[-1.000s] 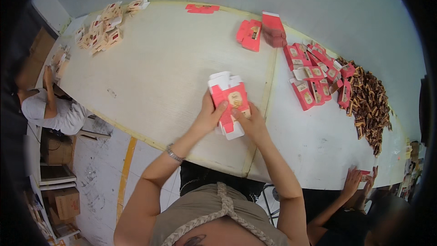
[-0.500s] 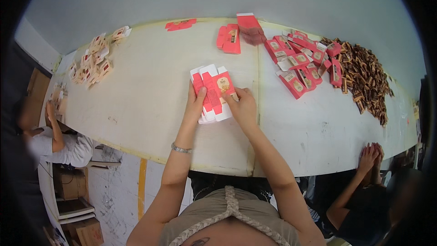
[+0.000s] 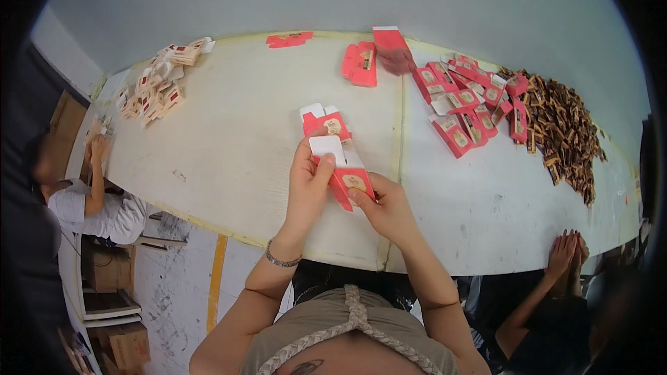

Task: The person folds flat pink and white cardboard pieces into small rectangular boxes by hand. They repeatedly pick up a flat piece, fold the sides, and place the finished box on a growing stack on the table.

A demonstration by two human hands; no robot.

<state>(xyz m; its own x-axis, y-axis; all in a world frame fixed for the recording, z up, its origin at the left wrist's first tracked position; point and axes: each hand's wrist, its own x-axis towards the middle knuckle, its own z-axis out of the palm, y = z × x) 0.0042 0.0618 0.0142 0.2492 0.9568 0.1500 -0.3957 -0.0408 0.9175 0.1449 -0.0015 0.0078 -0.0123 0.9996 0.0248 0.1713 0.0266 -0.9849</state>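
Both hands are on a red and white carton (image 3: pixel 356 179) with a cream emblem, held above the table near its front edge. My left hand (image 3: pixel 309 182) is closed on its left side, thumb on top by a raised white flap. At the lower right end my right hand (image 3: pixel 390 212) pinches the carton, thumb on the red face. The carton appears partly opened out, though its underside is hidden. Just beyond my left fingers is another red carton (image 3: pixel 321 123), flat, with white flaps; whether those fingers touch it I cannot tell.
Red cartons (image 3: pixel 458 101) lie heaped at the right, beside a pile of small brown-gold wrapped pieces (image 3: pixel 556 125). More red cartons (image 3: pixel 360 64) lie at the back. Cream cartons (image 3: pixel 156 83) are piled at the left. Two people sit at the table's left and right ends.
The flat cartons held together before are now apart. One has come nearer me, turned and partly opened between my hands; the other is beyond it. My right hand has moved nearer and lower.
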